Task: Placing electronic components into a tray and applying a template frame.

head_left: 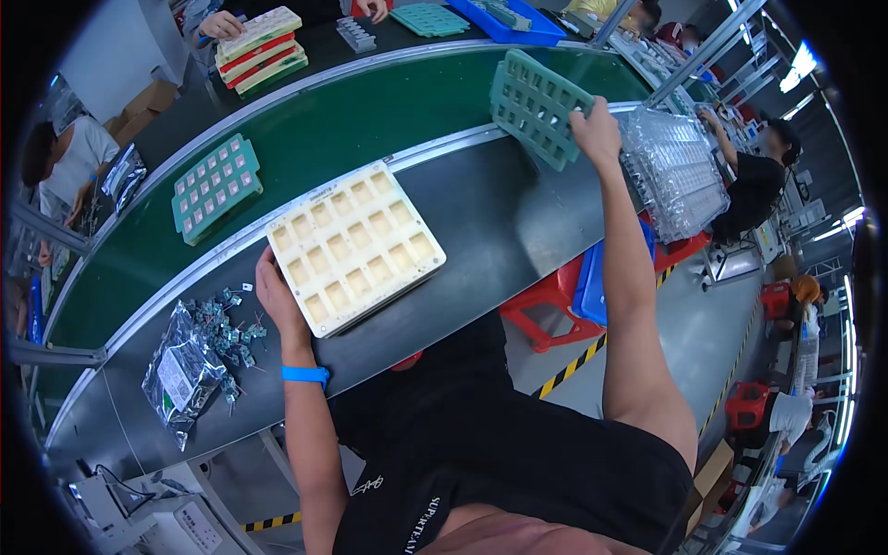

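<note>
My right hand (597, 134) is raised at the end of an outstretched arm, gripping a green tray (544, 106) by its right edge. Rows of rectangular openings run across that tray, which is tilted over the near rail of the belt. A cream tray (356, 245) with rows of square pockets lies on the dark bench, seemingly on a stack. At its left edge is my left hand (277, 291), holding the side, with some fingers hidden by the tray. Left of that hand is a pile of small green circuit boards with wires (227, 328), beside a silvery bag (185, 375).
Beyond the bench (481, 222) runs a green conveyor belt (370, 116), carrying another green tray (217, 188). Clear plastic trays (675, 171) are stacked at the right end. Red stools (546, 310) and a blue bin (592, 287) stand below. Across the belt, a person's hand touches stacked trays (262, 51).
</note>
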{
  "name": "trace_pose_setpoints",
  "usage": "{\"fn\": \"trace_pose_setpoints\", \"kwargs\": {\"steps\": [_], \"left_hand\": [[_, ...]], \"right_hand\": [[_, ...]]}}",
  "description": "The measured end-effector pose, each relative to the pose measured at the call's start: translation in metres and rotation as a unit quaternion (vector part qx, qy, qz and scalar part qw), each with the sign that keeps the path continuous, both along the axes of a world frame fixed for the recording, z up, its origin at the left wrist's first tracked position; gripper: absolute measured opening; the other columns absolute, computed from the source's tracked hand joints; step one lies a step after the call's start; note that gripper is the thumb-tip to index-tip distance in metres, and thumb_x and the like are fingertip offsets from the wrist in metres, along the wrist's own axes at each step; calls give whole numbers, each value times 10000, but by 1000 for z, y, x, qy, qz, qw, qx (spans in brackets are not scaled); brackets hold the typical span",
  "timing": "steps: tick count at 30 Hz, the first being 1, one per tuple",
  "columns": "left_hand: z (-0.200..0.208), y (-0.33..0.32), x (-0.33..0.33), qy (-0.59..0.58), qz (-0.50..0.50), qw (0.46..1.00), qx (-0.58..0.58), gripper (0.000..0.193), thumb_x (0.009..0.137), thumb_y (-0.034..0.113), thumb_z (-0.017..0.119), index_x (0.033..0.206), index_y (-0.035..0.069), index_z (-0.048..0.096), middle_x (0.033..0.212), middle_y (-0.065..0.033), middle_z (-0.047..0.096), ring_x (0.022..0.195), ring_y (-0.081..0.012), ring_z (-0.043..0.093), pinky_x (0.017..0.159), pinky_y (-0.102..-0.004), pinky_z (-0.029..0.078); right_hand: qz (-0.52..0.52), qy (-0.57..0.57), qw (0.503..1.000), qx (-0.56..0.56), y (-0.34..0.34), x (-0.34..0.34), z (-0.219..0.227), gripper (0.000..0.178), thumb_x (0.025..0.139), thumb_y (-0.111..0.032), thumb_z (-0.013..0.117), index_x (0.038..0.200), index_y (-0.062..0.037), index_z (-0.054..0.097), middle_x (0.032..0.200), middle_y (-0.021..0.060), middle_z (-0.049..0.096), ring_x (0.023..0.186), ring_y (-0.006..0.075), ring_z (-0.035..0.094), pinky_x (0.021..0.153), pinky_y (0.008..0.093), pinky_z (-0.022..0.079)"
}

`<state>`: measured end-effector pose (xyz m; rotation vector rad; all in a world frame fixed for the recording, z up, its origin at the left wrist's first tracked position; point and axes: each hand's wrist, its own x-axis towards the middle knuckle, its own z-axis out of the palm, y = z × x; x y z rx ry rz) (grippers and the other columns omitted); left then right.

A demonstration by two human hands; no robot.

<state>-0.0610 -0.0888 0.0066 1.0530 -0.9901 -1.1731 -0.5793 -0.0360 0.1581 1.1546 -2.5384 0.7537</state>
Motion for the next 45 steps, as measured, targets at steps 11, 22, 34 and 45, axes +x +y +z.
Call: {"fn": "trace_pose_setpoints", "kwargs": {"steps": [11,22,34,45], "left_hand": [[-5,-5,3,39,-14,999,7,376,1045,240,445,1298,-21,542,1170,-116,638,1013,-183,654,876,-322,549],[-11,-8,6,15,-8,1000,18,313,1017,160,522,1271,-19,557,1134,-116,651,985,-154,650,824,-285,552],[-15,-9,7,13,-14,1000,12,302,1005,135,533,1256,-33,560,1133,-121,652,983,-165,655,834,-294,560],[-6,-9,-3,9,-41,997,-63,462,1076,280,356,1415,-13,470,1393,-123,531,1246,-188,519,1049,-309,406]], "right_hand": [[128,-156,965,-169,75,-16,-30,533,782,-209,674,1250,14,551,1023,199,680,942,259,656,876,354,498],[226,-3,974,-6,141,72,-28,388,743,-91,747,1108,-53,618,993,180,668,928,365,665,822,415,522],[245,-64,967,43,155,110,-45,320,837,-236,736,1070,-46,624,1079,144,600,1073,337,568,899,406,469],[270,136,952,45,87,150,-112,534,805,-221,735,1317,-171,591,1317,159,535,1158,377,495,1015,467,411]]}}
